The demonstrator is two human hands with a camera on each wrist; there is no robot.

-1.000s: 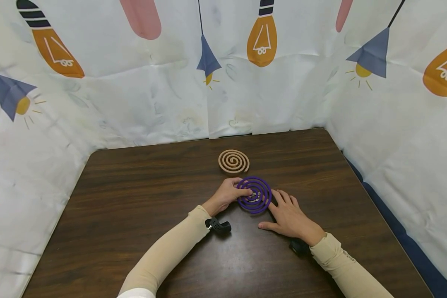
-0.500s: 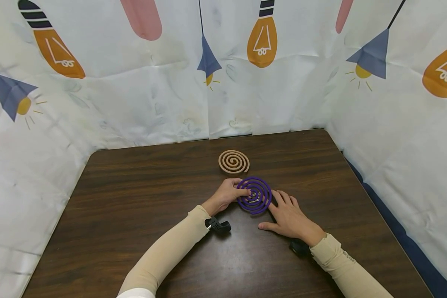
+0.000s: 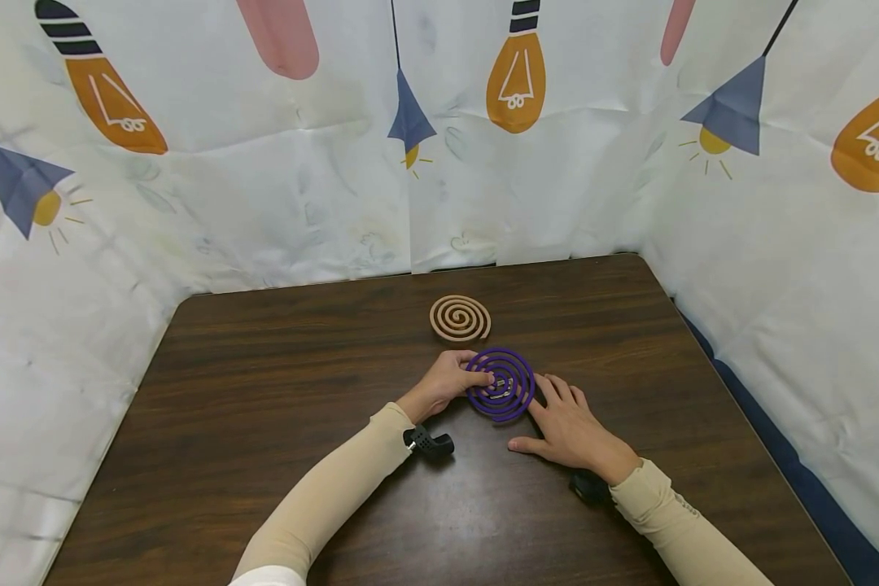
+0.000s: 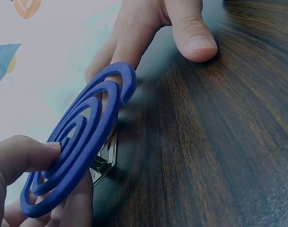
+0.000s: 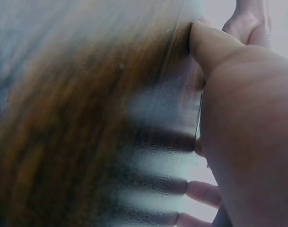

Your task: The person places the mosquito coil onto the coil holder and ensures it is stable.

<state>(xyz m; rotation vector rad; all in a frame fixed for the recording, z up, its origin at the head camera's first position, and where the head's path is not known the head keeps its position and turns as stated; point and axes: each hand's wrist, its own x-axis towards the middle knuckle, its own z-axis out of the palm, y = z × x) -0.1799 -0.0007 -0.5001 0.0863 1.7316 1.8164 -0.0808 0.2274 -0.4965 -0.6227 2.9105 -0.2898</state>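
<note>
My left hand [image 3: 443,386] pinches a purple-blue mosquito coil [image 4: 100,135]. The thumb presses on top near the coil's centre, with the other fingers behind and under it. In the left wrist view the coil is tilted above the table. A small metal stand [image 4: 101,164] shows beneath it, partly hidden by the coil, so I cannot tell whether the two touch. My right hand [image 3: 575,427] lies palm down with fingers spread, its thumb and fingertips at the tabletop. Its index finger reaches under the coil's right edge, beside the stand.
A tan mosquito coil [image 3: 460,318] lies flat on the dark wooden table [image 3: 278,366], just beyond my left hand. Printed white cloth [image 3: 352,203] hangs along the back and sides of the table. Black wrist cameras sit close to the tabletop.
</note>
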